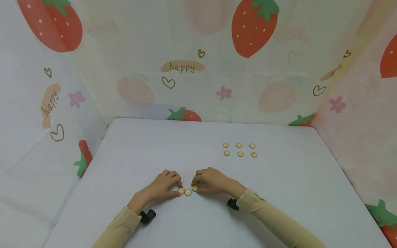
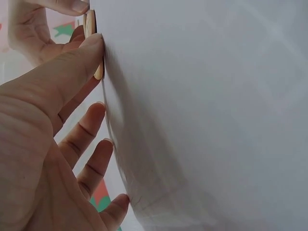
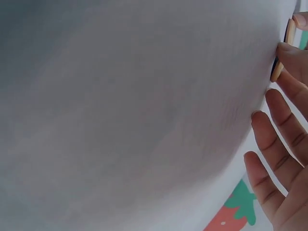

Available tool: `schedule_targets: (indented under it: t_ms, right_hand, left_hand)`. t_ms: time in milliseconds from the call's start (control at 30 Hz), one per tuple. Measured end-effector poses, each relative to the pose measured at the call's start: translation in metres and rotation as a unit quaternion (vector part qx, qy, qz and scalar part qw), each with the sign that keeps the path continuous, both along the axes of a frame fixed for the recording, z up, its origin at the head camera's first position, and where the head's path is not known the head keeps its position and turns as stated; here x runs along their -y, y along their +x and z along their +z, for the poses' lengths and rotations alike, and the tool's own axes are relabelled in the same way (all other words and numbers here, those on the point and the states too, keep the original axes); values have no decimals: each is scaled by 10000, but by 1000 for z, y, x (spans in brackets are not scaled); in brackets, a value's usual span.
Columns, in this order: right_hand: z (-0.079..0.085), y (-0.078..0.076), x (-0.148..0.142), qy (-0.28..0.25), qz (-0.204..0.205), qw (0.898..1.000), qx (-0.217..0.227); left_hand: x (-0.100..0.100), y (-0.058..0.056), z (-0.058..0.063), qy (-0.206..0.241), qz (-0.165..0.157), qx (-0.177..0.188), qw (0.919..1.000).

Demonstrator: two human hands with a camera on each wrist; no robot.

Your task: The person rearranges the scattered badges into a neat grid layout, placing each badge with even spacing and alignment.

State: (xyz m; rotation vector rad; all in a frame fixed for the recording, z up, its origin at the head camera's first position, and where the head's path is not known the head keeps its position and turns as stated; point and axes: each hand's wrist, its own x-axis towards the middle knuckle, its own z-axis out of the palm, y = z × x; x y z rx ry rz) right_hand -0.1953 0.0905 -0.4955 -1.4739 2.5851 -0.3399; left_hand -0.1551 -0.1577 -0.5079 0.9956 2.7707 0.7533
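Note:
Three small round wooden discs with dark marks lie side by side on the white cloth in the head view. My left hand pinches the left disc between thumb and forefinger. The right disc is pinched the same way by my right hand. Between them lies the middle disc, close against the left one. From the left wrist, a pale disc edge shows beside the thumb, with the other fingers spread. In the right wrist view, thumb and forefinger hold a disc at the cloth.
Several similar discs lie in two short rows farther back, right of centre. White cloth covers the table. Strawberry-printed curtains stand behind and at both sides. A dark wrist camera is under the left wrist, another under the right.

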Motion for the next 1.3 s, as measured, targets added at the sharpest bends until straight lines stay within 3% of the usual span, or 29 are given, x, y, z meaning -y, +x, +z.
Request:
schedule_targets:
  t_ms: [533, 1300]
  right_hand:
    - [-1, 0, -3, -94, -228, 9992, -299]
    - [1, -6, -32, -141, -1122, 9932, -263]
  left_hand:
    - [-2, -2, -1, 14, 34, 139, 9999]
    - [0, -1, -4, -102, 73, 117, 9999]
